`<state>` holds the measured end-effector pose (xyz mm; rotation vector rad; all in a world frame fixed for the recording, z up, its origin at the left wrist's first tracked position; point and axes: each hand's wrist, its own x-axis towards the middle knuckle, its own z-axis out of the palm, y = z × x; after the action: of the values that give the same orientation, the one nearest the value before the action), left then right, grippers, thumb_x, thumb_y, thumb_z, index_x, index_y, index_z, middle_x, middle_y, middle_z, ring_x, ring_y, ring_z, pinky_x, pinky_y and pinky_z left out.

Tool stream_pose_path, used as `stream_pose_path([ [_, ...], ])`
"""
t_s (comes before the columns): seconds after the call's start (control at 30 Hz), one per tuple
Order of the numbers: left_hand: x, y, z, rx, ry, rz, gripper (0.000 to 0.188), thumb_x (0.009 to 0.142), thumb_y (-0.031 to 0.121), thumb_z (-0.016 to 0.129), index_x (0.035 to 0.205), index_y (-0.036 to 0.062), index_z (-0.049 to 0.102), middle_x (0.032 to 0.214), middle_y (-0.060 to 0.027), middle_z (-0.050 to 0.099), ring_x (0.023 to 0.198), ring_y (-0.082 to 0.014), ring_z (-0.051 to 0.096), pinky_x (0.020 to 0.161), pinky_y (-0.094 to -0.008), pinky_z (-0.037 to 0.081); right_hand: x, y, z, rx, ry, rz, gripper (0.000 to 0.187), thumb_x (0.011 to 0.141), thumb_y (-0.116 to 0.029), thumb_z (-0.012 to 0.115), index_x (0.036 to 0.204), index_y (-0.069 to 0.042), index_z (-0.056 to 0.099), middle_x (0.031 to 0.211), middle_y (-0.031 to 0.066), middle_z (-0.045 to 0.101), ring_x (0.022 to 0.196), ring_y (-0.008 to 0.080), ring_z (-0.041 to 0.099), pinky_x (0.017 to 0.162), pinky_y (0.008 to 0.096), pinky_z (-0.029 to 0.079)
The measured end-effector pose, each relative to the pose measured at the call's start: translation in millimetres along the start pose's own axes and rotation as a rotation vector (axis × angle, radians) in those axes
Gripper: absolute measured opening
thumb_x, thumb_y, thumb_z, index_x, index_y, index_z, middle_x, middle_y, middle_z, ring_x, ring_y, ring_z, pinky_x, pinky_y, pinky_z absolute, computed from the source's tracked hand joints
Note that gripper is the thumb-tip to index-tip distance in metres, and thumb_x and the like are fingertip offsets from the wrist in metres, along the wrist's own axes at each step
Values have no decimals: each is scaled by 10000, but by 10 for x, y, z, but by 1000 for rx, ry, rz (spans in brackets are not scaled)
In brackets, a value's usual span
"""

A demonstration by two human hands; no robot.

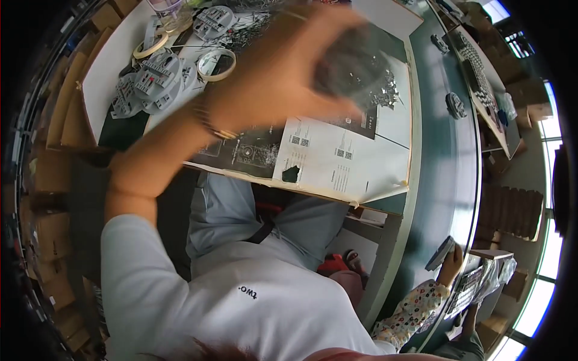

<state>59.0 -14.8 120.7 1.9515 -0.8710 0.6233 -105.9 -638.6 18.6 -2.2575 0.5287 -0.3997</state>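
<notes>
My left hand (271,84) reaches across the worktable from the left, smeared by motion. Its thumb and fingers curve around a dark, see-through round container (349,66), whose exact kind is blurred. Beside and partly behind the container, small shiny metal pieces (385,93) lie on the printed sheets (325,156) that cover the tabletop. Left of my hand are a roll of tape (217,65) and a heap of thin dark metal pieces (244,36). My right hand does not show.
Stacked grey round plastic parts (158,78) and a clear jar (174,18) stand at the table's left. A green conveyor (433,168) runs along the right, bearing dark parts (456,105). There a co-worker's hand (453,265) holds a grey part. Cardboard boxes (54,240) line the left.
</notes>
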Motion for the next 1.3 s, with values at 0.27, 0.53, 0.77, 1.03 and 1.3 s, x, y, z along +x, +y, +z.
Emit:
stream_pose_path([
  [0.27,-1835,-965,-2540,629,215,-810,853,867,375,803,1505,-8,387,1476,-198,474,1354,-276,473,1123,-369,376,108,-2489,1828,-282,-362,-1141,400,726,95,600,1102,-28,660,1049,140,661,899,365,663,753,429,543],
  [0.53,-1926,-934,-2439,697,161,-817,720,959,290,702,1509,-39,374,1532,-171,436,1427,-265,399,1200,-385,261,-325,-3548,3304,-113,-598,-1647,314,793,-56,673,1107,-63,686,1045,92,673,857,282,687,703,370,585],
  [0.77,-883,-173,-908,130,-441,-193,636,878,349,757,1396,42,556,1475,-171,514,1421,-309,434,1191,-447,299,7,-3470,3547,-186,-600,-1246,279,804,-59,653,1081,-81,672,1055,81,646,907,268,671,718,372,590],
  [1.03,-1027,-240,300,189,-653,-40,768,730,387,832,1353,48,539,1428,-173,472,1364,-391,399,1139,-512,334,33,-3106,3716,-246,-527,-1417,278,783,-29,673,1055,-79,661,1019,85,639,874,283,671,677,397,570],
  [1.3,-1047,-300,152,138,-332,-231,529,798,270,801,1244,62,609,1418,-151,495,1340,-378,417,1115,-478,357,-47,-3170,3500,-332,-519,-1257,263,794,0,654,1046,-73,658,1013,93,654,857,290,672,680,400,565],
])
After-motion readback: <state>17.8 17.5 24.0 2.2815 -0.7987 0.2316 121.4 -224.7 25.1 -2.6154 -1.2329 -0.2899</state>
